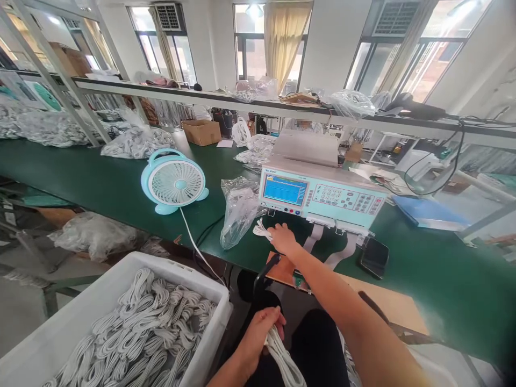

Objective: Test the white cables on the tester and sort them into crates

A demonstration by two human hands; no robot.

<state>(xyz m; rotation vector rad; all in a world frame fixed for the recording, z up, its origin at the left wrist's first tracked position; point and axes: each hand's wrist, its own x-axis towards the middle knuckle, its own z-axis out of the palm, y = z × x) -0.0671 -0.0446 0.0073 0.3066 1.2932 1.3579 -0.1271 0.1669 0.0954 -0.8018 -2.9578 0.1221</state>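
**While the left hand (262, 334) grasps a cable bundle (285, 361), the right hand (283, 239) grips white cable ends (262, 230)**

From the left hand, the cable bundle extends toward five o'clock; the right hand is at twelve, near the instrument (334, 191) at one. The fan (177, 183) stands at eleven, the crate (182, 271) of bundles at nine.

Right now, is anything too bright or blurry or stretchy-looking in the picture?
Head view: daylight glare whitens the middle window; head view: shiny glints streak the clear bag on the table; head view: the right forearm looks stretched near the bottom edge; head view: the blue screen glows, but its writing is too small to read.
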